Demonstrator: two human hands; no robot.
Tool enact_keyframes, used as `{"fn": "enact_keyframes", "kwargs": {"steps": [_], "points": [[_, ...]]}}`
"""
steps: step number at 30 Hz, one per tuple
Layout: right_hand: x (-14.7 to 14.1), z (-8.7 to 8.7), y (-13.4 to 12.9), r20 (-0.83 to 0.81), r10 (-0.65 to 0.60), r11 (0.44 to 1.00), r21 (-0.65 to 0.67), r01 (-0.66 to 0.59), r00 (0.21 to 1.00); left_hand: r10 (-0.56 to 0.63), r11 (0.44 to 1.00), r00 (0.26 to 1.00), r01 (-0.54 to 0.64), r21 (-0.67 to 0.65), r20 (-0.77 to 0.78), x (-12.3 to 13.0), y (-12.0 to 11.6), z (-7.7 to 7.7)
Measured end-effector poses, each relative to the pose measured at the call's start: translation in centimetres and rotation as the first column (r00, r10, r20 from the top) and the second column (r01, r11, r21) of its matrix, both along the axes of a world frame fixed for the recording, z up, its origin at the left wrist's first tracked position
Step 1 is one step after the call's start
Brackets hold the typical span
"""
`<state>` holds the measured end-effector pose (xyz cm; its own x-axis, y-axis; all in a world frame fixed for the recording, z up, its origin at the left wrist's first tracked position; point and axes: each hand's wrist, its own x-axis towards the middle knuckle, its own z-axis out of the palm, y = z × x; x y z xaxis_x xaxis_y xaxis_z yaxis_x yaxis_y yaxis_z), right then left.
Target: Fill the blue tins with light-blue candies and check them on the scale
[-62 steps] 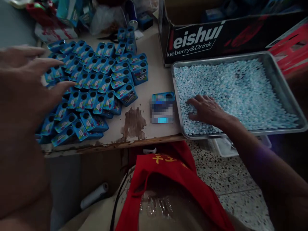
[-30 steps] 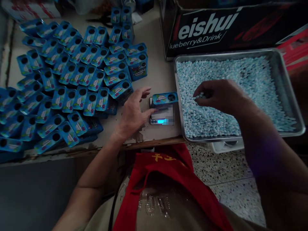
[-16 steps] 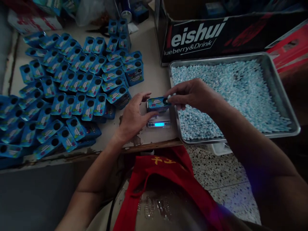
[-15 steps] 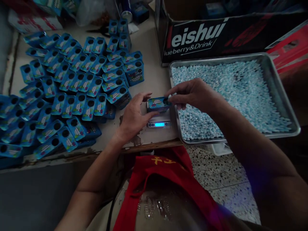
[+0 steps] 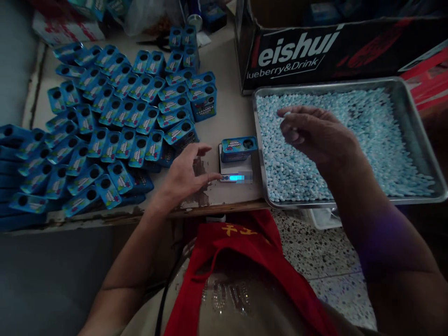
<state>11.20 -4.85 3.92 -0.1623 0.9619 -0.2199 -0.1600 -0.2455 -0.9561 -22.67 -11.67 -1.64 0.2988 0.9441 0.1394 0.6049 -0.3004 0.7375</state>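
Fingers of your left hand stand wide apart and hold nothing; the thumb tip lies at the front left corner of the scale, contact not confirmed. Your right hand hangs above the tray, its fingers curled nearly together with a pale speck at the tips; you cannot tell whether that is a gripped candy.

1 blue box stands upright on the scale, which sits on the counter just left of the tray. You can see 1 round opening in the box's top, at the right end; the fill level is not legible.

Handling, judged by appearance: expect the box to be light and fairly stiff, with a glossy skin that may slip under dry fingertips. Hard squeezing could dent its sides. Take hold across the 2 long upright faces, thumb on the near face, and keep the opening uncovered and level, since loose contents could spill.

You should find the candies hard, smooth and prone to roll; pinch a few from the heap's surface. Keep your left wrist off the close-set boxes beside it, which look easily tipped.
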Motion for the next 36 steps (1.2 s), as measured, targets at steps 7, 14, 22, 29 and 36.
{"fn": "enact_keyframes", "kwargs": {"steps": [7, 14, 22, 29, 36], "points": [[1.9, -2.7, -1.1, -0.001, -0.056, 0.990, -0.132, 0.055, 0.998, 0.067, 0.991, 0.997, -0.062, 0.118, -0.040, 0.5, -0.6, -0.2], [2.3, -2.9, -1.3, -0.027, 0.021, 0.997, -0.074, -0.023, 0.999, 0.033, 0.967, 0.975, 0.025, 0.253, -0.221, 2.5, -0.2, 1.6], [2.7, -4.0, -1.6, -0.010, 0.000, 0.998, -0.061, -0.001, 1.000, 0.101, 0.969, 0.964, -0.039, 0.246, -0.245, 1.5, -1.0, 1.9], [0.8, -1.3, -1.7, 0.126, 0.018, 0.999, 0.024, -0.021, 0.992, 0.108, 0.963, 0.976, -0.056, 0.264, -0.190, 4.1, 0.4, 2.9], [-1.7, 1.2, -1.0, -0.012, 0.065, 0.997, 0.037, -0.064, 0.998, 0.166, 0.976, 0.966, -0.133, 0.171, -0.196, 4.0, 0.2, 2.2]]}}
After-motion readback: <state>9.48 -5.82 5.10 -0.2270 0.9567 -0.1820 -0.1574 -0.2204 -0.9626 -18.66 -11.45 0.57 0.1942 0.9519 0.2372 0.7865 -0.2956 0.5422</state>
